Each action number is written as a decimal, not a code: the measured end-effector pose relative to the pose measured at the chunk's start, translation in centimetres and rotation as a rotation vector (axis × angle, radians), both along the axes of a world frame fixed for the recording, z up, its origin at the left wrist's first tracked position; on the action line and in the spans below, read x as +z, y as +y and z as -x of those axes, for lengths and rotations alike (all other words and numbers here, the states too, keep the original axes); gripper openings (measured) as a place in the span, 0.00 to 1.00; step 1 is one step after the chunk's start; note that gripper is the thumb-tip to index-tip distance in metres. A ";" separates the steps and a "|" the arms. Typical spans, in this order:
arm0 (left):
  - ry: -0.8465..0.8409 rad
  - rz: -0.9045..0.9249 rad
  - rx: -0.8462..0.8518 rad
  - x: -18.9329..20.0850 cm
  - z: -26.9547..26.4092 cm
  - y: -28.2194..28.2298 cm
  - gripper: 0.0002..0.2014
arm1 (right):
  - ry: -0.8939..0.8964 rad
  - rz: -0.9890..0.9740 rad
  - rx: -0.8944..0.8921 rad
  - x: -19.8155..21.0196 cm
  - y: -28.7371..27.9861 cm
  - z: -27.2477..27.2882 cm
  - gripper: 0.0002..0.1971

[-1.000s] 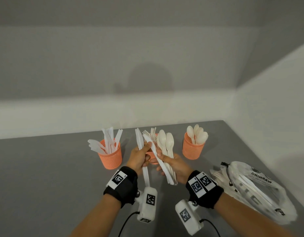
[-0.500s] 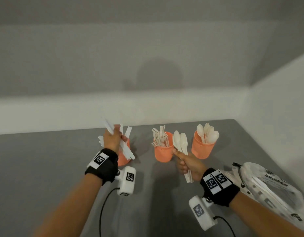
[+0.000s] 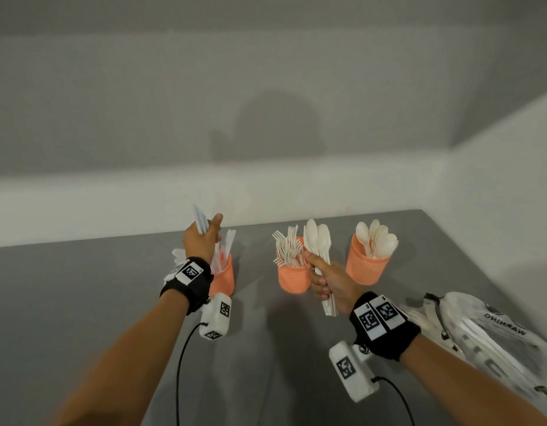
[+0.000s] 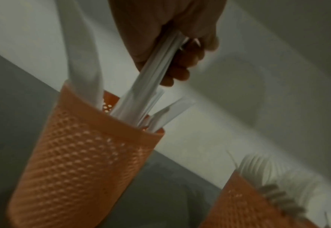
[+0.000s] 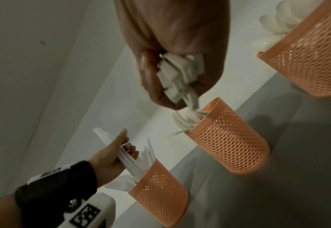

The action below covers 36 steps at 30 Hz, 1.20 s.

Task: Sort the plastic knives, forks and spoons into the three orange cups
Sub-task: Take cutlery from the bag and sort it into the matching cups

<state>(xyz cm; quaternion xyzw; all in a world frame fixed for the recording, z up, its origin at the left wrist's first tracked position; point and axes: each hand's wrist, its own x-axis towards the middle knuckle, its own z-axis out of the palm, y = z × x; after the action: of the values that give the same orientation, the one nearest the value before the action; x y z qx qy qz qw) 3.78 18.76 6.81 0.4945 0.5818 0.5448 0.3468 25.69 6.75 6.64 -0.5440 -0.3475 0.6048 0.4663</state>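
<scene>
Three orange mesh cups stand in a row on the grey table. The left cup (image 3: 225,278) holds knives, the middle cup (image 3: 292,281) forks, the right cup (image 3: 366,269) spoons. My left hand (image 3: 208,238) grips a bundle of white knives (image 3: 200,221) above the left cup (image 4: 78,162), and the bundle's lower ends (image 4: 133,111) dip inside its rim. My right hand (image 3: 320,273) grips several spoons (image 3: 318,241) by their handles (image 5: 180,74), bowls up, in front of the middle cup (image 5: 229,141) and left of the right cup (image 5: 313,46).
A clear plastic bag (image 3: 487,339) with more white cutlery lies on the table (image 3: 81,302) at the right, beside my right forearm. White walls close off the back and the right side. Cables trail from both wrist cameras.
My left hand has carried the knives from the centre over to the left cup and lowered their ends into it. My right hand keeps the spoons and has stayed near the middle cup.
</scene>
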 end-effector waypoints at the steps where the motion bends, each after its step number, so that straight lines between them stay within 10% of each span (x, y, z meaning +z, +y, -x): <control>1: 0.022 -0.007 -0.018 -0.6 0.0 0.0 0.12 | -0.003 -0.003 -0.004 0.0 0.0 0.1 0.18; 14: 0.657 -0.185 -0.044 -2.1 -0.4 0.3 0.13 | 0.029 -0.002 0.002 -0.6 0.0 0.8 0.18; 19: 0.338 -0.312 -0.061 2.2 -4.3 -3.7 0.10 | -0.108 -0.056 -0.074 -2.0 -0.7 1.5 0.18; 26: -0.105 0.354 -0.634 1.2 -10.2 -10.1 0.21 | -0.691 -0.280 -0.067 -2.9 -1.7 2.7 0.20; 31: -0.364 0.369 -0.494 0.5 -11.5 -11.9 0.03 | -0.857 -0.380 -0.037 -2.7 -3.3 2.7 0.16; 36: -0.135 0.289 -0.269 0.6 -13.3 -12.6 0.04 | -0.990 -0.291 -0.072 -2.6 -4.4 2.5 0.20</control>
<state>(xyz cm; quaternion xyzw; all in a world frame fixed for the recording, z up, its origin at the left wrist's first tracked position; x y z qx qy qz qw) 17.10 6.21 7.39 0.4752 0.5580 0.4362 0.5221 23.23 2.32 4.03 -0.7062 -0.5882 0.2036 0.3374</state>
